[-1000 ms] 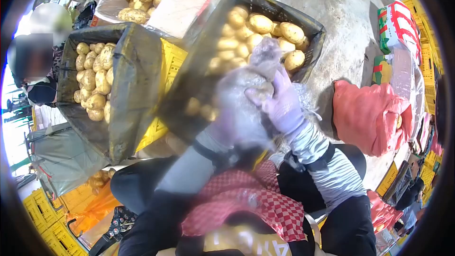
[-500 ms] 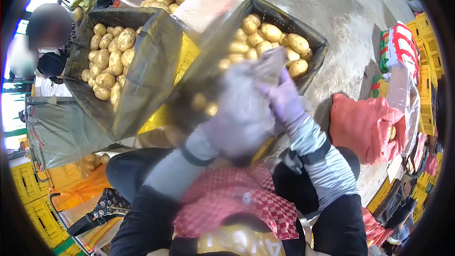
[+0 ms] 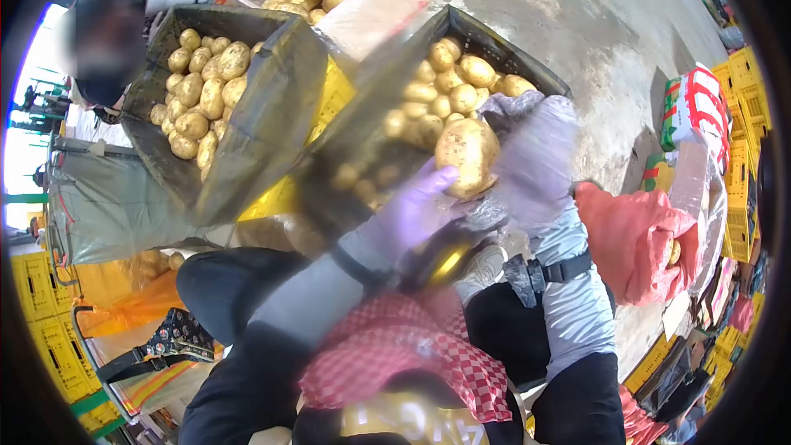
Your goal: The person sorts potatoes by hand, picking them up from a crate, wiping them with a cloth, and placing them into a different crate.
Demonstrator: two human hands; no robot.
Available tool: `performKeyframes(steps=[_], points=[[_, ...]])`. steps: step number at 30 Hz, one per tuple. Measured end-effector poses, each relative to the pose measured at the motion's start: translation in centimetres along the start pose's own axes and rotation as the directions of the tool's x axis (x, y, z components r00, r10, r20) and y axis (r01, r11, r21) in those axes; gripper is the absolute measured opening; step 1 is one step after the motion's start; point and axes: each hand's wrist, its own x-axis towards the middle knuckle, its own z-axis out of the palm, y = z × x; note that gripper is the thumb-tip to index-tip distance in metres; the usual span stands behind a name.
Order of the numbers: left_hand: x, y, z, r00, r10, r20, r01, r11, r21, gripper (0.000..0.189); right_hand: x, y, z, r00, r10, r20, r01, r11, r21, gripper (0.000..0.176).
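My left hand (image 3: 416,208), in a purple glove, is closed around the lower left side of a large potato (image 3: 468,155) held above an open crate. My right hand (image 3: 540,161), smeared by motion, is just right of that potato with a crumpled grey cloth (image 3: 512,105) in its grip. Below and behind lie the loose potatoes (image 3: 461,99) in the crate, which has a dark liner (image 3: 540,74). Part of the crate's near side is blurred and hidden by my forearm.
A second lined crate (image 3: 284,86) of potatoes stands at left, and a plastic-lined box (image 3: 383,4) of potatoes behind. At right are a pink sack (image 3: 630,239) and stacked yellow crates (image 3: 740,173). Another person (image 3: 103,91) is at the far left.
The large potato has come into clear view in my left hand, where a pale blur was before. My right hand and the cloth have shifted right.
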Motion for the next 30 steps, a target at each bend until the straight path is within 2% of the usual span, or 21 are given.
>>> performKeyframes(steps=[2,4,6,8,9,10,11,12,14,15,16,17,19,20,21,24,25,26,28,29,30], points=[[0.3,-0.2,-0.5,0.992,0.106,-0.071,-0.087,0.969,0.231,0.049,-1.1,0.7,1.0,0.991,0.091,0.095,-0.104,0.984,0.142,0.040],[0.6,-0.5,-1.2,0.984,0.178,0.005,-0.165,0.898,0.408,0.052,-2.2,0.9,2.2,0.970,0.161,0.184,-0.206,0.943,0.260,0.034],[0.3,-1.4,-2.1,0.980,0.197,0.036,-0.188,0.844,0.502,0.057,-3.1,1.9,4.3,0.995,-0.032,0.092,0.049,0.982,-0.181,0.032],[0.2,-2.1,-3.3,0.988,0.153,-0.009,-0.130,0.870,0.475,0.064,-2.3,0.3,5.8,0.996,-0.065,-0.059,0.028,0.874,-0.486,0.040],[0.3,-2.4,-3.8,0.992,0.115,-0.045,-0.085,0.899,0.429,0.069,-1.5,-1.7,4.7,0.968,0.196,-0.157,-0.233,0.934,-0.270,0.047],[0.2,-2.3,-3.3,0.992,0.110,-0.061,-0.072,0.898,0.433,0.073,-0.8,0.6,0.7,0.987,0.159,0.012,-0.160,0.984,0.076,0.035],[0.1,-2.1,-2.9,0.992,0.104,-0.078,-0.060,0.897,0.437,0.077,-0.7,0.0,0.6,0.985,-0.061,0.161,0.126,0.893,-0.433,0.031],[-0.3,-1.5,-1.0,0.988,0.134,-0.071,-0.082,0.866,0.494,0.080,-0.7,-0.9,1.1,0.903,-0.168,0.395,0.423,0.500,-0.756,0.027],[-0.5,-1.2,-0.9,0.967,0.255,-0.029,-0.156,0.675,0.721,0.071,-2.8,-1.9,5.9,0.987,-0.018,0.157,0.115,0.767,-0.631,0.031],[-0.1,-1.1,-1.3,0.981,0.170,0.095,-0.195,0.839,0.507,0.066,-3.8,-2.5,8.3,0.998,0.057,0.033,-0.032,0.859,-0.512,0.033],[0.1,-1.0,-1.7,0.965,0.124,0.233,-0.184,0.948,0.260,0.061,-4.9,-2.3,6.9,0.990,0.101,0.101,0.007,0.671,-0.741,0.038],[-0.2,-0.8,-2.2,0.969,0.078,0.233,-0.086,0.996,0.024,0.059,-4.5,-1.4,6.5,0.989,0.073,0.127,0.053,0.631,-0.774,0.036],[-1.0,-0.5,-3.0,0.973,-0.013,0.232,0.121,0.881,-0.457,0.054,-3.4,-0.5,5.4,0.990,0.013,0.137,0.093,0.675,-0.732,0.034],[-1.7,-0.3,-2.9,0.979,0.116,0.167,-0.120,0.993,0.014,0.059,-2.9,-0.3,4.5,0.992,-0.005,0.124,0.090,0.717,-0.691,0.033],[-2.3,-0.1,-2.4,0.956,0.246,0.159,-0.293,0.818,0.495,0.063,-2.3,-0.5,3.0,0.995,-0.026,0.099,0.084,0.757,-0.647,0.032],[-5.4,7.2,1.7,0.943,0.322,-0.077,-0.124,0.558,0.820,0.073,-0.4,-2.0,-1.1,0.992,-0.114,0.060,0.122,0.683,-0.720,0.031],[-6.0,9.3,2.2,0.895,0.437,-0.087,-0.238,0.633,0.736,0.070,0.0,-4.7,-1.5,0.995,0.006,0.100,0.101,-0.041,-0.994,0.044],[-7.0,12.2,0.5,0.870,0.493,0.012,-0.291,0.493,0.820,0.070,0.1,-5.4,-1.1,0.995,-0.052,0.082,0.093,0.268,-0.959,0.044],[-10.5,17.1,0.4,0.683,0.730,-0.032,-0.236,0.262,0.936,0.079,0.1,-6.1,-0.6,0.990,-0.135,-0.026,0.090,0.782,-0.616,0.043],[-12.4,19.6,-0.9,0.518,0.851,0.081,0.104,-0.156,0.982,0.080,-0.1,-6.6,-0.6,0.982,-0.151,-0.111,0.104,0.932,-0.346,0.043],[-14.1,21.7,-0.7,0.519,0.806,0.284,0.312,-0.488,0.815,0.076,-0.2,-8.0,-0.6,0.975,-0.220,0.017,0.204,0.870,-0.449,0.044]])
